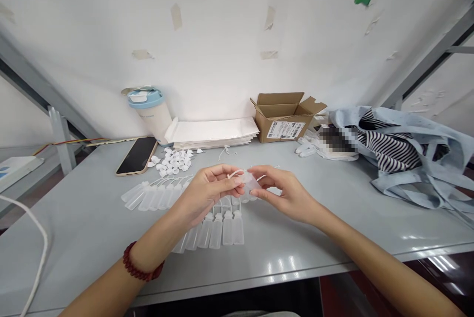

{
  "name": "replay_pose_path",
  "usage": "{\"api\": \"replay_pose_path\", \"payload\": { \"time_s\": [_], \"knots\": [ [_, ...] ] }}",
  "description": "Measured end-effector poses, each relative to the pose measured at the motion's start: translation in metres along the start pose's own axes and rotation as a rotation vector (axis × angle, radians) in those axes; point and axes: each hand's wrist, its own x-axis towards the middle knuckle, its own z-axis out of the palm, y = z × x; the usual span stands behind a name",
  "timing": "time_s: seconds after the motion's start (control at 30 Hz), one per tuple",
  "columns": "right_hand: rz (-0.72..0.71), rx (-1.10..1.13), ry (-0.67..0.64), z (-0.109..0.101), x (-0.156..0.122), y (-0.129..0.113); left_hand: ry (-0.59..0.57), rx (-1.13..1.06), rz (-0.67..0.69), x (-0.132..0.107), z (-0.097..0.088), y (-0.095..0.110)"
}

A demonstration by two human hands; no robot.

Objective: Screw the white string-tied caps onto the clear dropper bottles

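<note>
The left hand (205, 192) pinches a white cord (234, 173); the right hand (286, 192) holds a small translucent bottle (252, 183) above the worktop (296, 245), near other similar bottles (217, 231).

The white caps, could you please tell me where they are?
In the head view, the white caps lie left of centre on the table, right of the phone, beyond some small bottles.

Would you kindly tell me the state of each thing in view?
Small bottle: held between left hand and right hand
Other bottles: lying in rows
White caps: loose, in a heap
Phone: lying flat, screen dark
Cup: lid on
Cardboard box: open, flaps spread
White stack: lying flat
Blue cloth: crumpled
</note>
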Motion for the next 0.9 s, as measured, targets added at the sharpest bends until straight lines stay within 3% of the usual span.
{"api": "replay_pose_path", "payload": {
  "time_s": [0.17,0.33,0.53,0.9],
  "knots": [
    [0.033,0.181,0.058,0.0028,0.0014,0.0021,-0.014,0.010,0.017,-0.0012,-0.0002,-0.0025],
    [0.200,0.502,0.208,0.0007,0.0074,0.0045,-0.014,0.040,0.018,-0.0005,0.0023,-0.0051],
    [0.252,0.757,0.151,-0.0024,0.0068,0.0009,0.015,-0.009,0.064,-0.0016,0.0034,-0.0040],
    [0.271,0.804,-0.023,0.0059,0.0037,0.0016,0.048,0.059,0.098,-0.0007,0.0068,-0.0070]
  ]
}}
